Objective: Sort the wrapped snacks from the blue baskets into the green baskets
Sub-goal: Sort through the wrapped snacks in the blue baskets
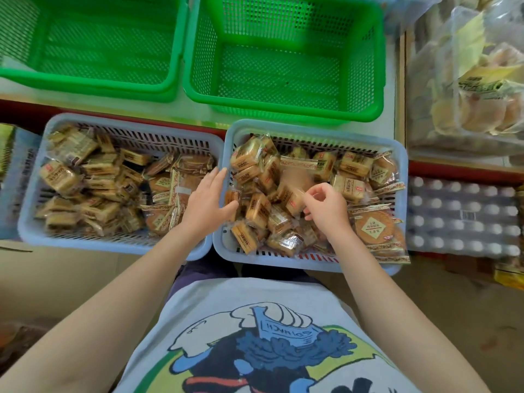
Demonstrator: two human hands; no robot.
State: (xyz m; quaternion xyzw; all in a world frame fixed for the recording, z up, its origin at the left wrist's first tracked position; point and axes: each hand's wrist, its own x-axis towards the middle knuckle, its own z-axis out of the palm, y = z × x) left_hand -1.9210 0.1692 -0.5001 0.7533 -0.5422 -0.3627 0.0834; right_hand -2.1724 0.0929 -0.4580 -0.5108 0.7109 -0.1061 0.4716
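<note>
Two blue baskets sitting side by side, heaped w/ wrapped snacks; two green baskets sitting behind, holding nothing.

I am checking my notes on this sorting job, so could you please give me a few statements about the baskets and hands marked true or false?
1. Both green baskets hold no snacks. True.
2. The right hand is over the right blue basket. True.
3. The left hand has fingers curled into a fist. False: its fingers are straight, at the rims between the two blue baskets.
4. The left blue basket is empty. False: it is full of wrapped snacks.
</note>
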